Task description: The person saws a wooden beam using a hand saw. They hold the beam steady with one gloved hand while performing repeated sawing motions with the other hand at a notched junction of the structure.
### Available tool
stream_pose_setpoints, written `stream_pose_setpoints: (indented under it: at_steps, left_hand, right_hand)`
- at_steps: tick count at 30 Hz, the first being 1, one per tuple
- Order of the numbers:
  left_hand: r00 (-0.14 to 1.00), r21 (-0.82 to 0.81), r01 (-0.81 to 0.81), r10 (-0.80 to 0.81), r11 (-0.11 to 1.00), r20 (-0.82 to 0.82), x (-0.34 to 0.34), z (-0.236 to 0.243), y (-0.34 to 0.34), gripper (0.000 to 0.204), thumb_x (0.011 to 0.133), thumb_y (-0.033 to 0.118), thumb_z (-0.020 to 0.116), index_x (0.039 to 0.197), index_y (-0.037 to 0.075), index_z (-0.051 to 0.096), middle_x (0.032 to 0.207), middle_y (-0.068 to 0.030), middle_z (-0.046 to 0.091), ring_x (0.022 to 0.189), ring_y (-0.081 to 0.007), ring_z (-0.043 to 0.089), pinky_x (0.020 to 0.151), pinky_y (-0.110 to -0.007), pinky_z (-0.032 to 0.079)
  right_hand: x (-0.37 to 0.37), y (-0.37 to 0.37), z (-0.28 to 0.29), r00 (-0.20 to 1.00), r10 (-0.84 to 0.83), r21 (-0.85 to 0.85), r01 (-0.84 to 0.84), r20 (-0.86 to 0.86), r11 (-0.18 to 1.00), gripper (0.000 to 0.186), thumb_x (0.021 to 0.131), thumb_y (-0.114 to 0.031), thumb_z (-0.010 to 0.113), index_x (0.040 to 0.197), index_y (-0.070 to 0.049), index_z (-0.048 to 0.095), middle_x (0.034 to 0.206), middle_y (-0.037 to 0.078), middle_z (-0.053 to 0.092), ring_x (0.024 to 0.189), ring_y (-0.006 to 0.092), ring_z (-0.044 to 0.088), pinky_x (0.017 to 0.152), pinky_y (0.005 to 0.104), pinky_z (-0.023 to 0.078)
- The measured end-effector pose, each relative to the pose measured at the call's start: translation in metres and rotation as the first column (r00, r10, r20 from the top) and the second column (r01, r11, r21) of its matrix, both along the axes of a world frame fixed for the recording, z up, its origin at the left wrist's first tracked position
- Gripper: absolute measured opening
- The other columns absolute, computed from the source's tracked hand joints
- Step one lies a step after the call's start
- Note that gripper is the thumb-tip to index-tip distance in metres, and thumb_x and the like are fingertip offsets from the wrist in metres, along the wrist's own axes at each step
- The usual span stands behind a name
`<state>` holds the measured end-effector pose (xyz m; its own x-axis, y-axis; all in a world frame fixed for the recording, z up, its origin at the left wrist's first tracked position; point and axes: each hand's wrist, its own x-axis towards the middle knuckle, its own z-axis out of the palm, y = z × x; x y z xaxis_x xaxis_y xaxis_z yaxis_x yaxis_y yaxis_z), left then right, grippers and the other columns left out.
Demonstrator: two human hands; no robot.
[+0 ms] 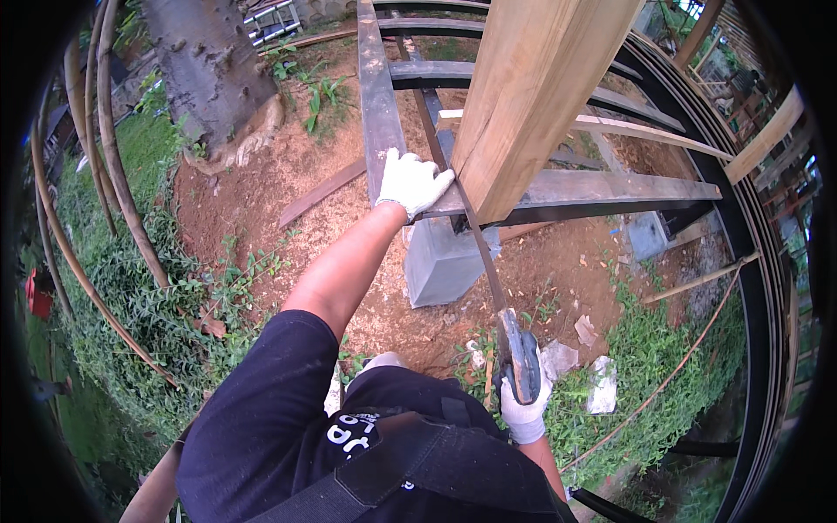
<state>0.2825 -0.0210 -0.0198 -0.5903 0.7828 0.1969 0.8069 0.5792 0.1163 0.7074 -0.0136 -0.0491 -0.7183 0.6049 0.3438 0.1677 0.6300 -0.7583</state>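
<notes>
The left hand (411,185) lay open left of the timber post (534,96); the right hand (526,411), gripping the handsaw (490,266), likely needed straight strokes.

Your saw (488,264), long and narrow, sits at the lower left edge of your pale, squared post (532,96).
</notes>
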Motion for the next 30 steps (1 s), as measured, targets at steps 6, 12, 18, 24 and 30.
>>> stream_pose_setpoints:
  at_steps: [6, 12, 18, 24, 30]
  left_hand:
    - [1.000, 0.006, -0.028, 0.028, 1.000, 0.009, -0.007, -0.010, 0.010, 0.056, 0.106, 0.055, 0.042, 0.110, 0.016, 0.082, 0.107, -0.0111, 0.077, 0.116, -0.0292, 0.065, 0.115, -0.055, 0.030]
    - [0.999, 0.079, -0.045, 0.047, 0.996, -0.022, -0.016, -0.019, -0.002, 0.057, 0.104, 0.058, 0.043, 0.107, 0.017, 0.083, 0.104, -0.0103, 0.078, 0.111, -0.0282, 0.066, 0.113, -0.053, 0.031]
    - [0.999, 0.058, -0.029, 0.028, 0.998, 0.030, -0.008, -0.006, 0.004, 0.057, 0.105, 0.057, 0.044, 0.109, 0.016, 0.083, 0.105, -0.0135, 0.077, 0.114, -0.0302, 0.065, 0.114, -0.054, 0.031]
    - [0.999, 0.005, 0.001, -0.002, 1.000, 0.034, -0.003, -0.004, 0.003, 0.058, 0.107, 0.054, 0.041, 0.109, 0.013, 0.081, 0.105, -0.0147, 0.077, 0.110, -0.0311, 0.066, 0.107, -0.051, 0.035]
    - [1.000, 0.025, -0.015, 0.015, 1.000, 0.022, 0.003, 0.003, -0.001, 0.054, 0.107, 0.050, 0.043, 0.108, 0.013, 0.081, 0.101, -0.0136, 0.077, 0.111, -0.0307, 0.065, 0.113, -0.053, 0.032]
  right_hand:
    - [-0.087, 0.029, -0.020, 0.989, -0.053, -0.109, 0.037, -0.141, 0.993, 0.067, 0.087, -0.006, 0.073, 0.150, 0.005, 0.053, 0.128, 0.022, 0.073, 0.111, 0.0307, 0.076, 0.095, 0.0386, 0.058]
    - [-0.086, 0.019, -0.016, 0.998, -0.021, -0.152, 0.011, -0.061, 0.988, 0.066, 0.088, -0.005, 0.071, 0.151, 0.002, 0.052, 0.138, 0.021, 0.069, 0.119, 0.0324, 0.073, 0.098, 0.0391, 0.057]
    - [-0.052, 0.014, -0.029, 0.996, -0.068, -0.095, 0.062, -0.057, 0.994, 0.062, 0.093, -0.008, 0.069, 0.151, 0.003, 0.052, 0.136, 0.019, 0.069, 0.108, 0.0253, 0.072, 0.092, 0.0361, 0.058]
    - [-0.150, 0.039, 0.000, 0.995, -0.019, -0.194, -0.001, -0.099, 0.981, 0.061, 0.091, -0.011, 0.074, 0.147, 0.006, 0.056, 0.125, 0.019, 0.075, 0.112, 0.0223, 0.073, 0.099, 0.0375, 0.055]
    - [-0.033, -0.008, -0.008, 0.997, -0.059, -0.101, 0.054, -0.047, 0.993, 0.059, 0.091, -0.003, 0.068, 0.149, 0.001, 0.055, 0.141, 0.019, 0.068, 0.126, 0.0283, 0.070, 0.106, 0.0369, 0.055]
